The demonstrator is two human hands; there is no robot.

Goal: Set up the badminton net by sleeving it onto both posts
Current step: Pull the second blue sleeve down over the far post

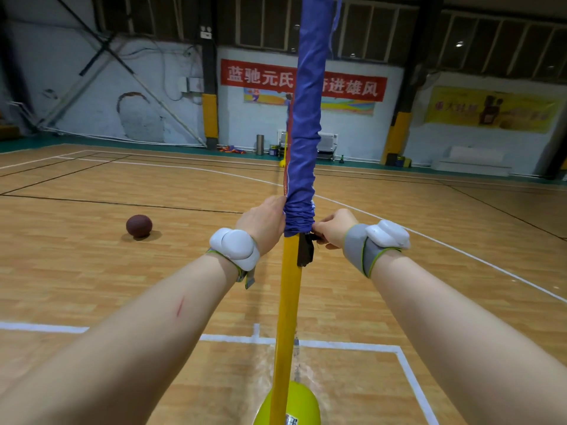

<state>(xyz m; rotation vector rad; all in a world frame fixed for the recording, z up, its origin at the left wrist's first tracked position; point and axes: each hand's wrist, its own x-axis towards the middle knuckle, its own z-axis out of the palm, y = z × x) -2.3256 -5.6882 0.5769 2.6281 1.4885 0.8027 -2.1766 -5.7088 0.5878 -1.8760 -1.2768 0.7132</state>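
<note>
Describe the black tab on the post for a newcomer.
Find the upright yellow post mid-frame. Follow it up to the bunched end of the blue net sleeve. The black tab hangs just below, beside the right hand: the only dark piece there.

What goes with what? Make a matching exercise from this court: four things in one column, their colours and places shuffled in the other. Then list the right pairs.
Things
1. post
2. net sleeve
3. ball
4. banner

Colour and place
A. red with white characters, on the far wall
B. blue, over the upper post, bunched at its lower end
C. yellow, upright in the middle of the view
D. dark brown, on the wooden floor at left

Pairs: 1-C, 2-B, 3-D, 4-A
</note>
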